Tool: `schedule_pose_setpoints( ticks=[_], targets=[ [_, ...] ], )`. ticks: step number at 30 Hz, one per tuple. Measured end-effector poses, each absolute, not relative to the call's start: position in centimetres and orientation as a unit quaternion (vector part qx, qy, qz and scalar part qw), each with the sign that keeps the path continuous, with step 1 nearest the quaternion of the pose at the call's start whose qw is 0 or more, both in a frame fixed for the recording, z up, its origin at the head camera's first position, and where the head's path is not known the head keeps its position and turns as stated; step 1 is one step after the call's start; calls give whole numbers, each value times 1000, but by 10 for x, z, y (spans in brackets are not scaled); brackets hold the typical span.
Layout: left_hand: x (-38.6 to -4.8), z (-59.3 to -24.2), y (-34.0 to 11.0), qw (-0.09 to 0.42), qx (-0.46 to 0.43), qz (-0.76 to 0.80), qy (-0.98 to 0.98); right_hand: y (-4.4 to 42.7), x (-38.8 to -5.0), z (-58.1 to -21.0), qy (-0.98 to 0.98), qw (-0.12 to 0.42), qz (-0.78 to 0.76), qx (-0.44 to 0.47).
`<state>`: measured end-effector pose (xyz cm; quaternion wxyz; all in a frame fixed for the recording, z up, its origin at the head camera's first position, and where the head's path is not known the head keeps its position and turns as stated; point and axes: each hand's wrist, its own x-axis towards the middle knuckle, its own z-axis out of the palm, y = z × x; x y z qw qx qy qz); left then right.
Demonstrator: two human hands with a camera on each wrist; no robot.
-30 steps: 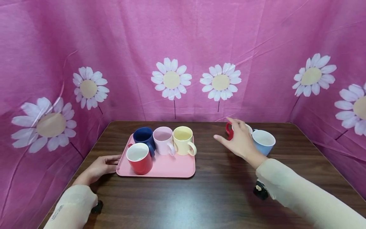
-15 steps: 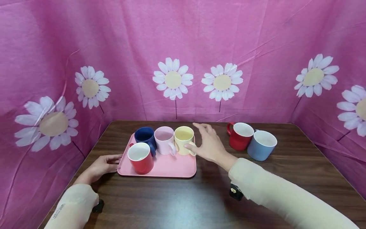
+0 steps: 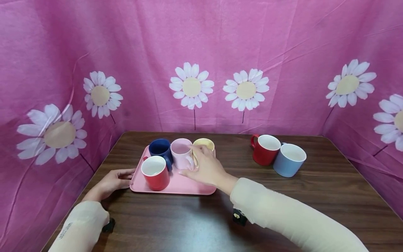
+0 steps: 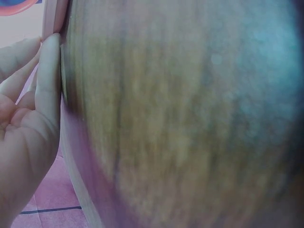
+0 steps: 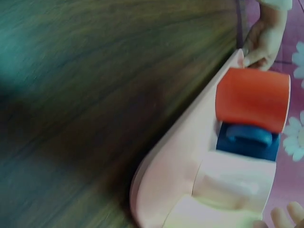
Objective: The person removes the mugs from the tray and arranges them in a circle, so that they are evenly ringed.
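Note:
A pink tray [image 3: 189, 189] carries a dark blue mug [image 3: 160, 147], a light pink mug [image 3: 181, 154], a pale yellow mug [image 3: 206, 142] and a red mug [image 3: 156, 178]. My left hand [image 3: 110, 183] touches the tray's left edge with its fingers extended; the left wrist view shows the fingertips at the rim. Over the tray's right part, my right hand [image 3: 207, 168] is spread with nothing in its grip. It hides much of the yellow mug, its thumb below the light pink mug's handle. Contact with either mug cannot be told.
On the right of the brown wooden table [image 3: 151, 224] stand a second red mug [image 3: 264, 152] and a light blue mug [image 3: 288, 162], side by side. A pink cloth with daisies [image 3: 217, 35] hangs behind the table and along both sides.
My right hand has moved left from the two mugs on the right, past the tray's right edge, to above the yellow mug. My left hand stays at the tray's edge.

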<state>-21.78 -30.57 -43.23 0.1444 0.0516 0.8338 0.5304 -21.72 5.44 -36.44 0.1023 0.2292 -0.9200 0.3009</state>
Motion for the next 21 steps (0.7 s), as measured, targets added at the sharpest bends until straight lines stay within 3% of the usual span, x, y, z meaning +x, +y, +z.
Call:
schedule_pose_setpoints(
  ticks=[10,21],
  targets=[
    [-218,-435,-307,143,54,533,832,16,-213,-373,-912,43,304,272],
    [-218,-433,-304,143,45,526,837,-22,-213,-382,-920,40,287,262]
  ],
)
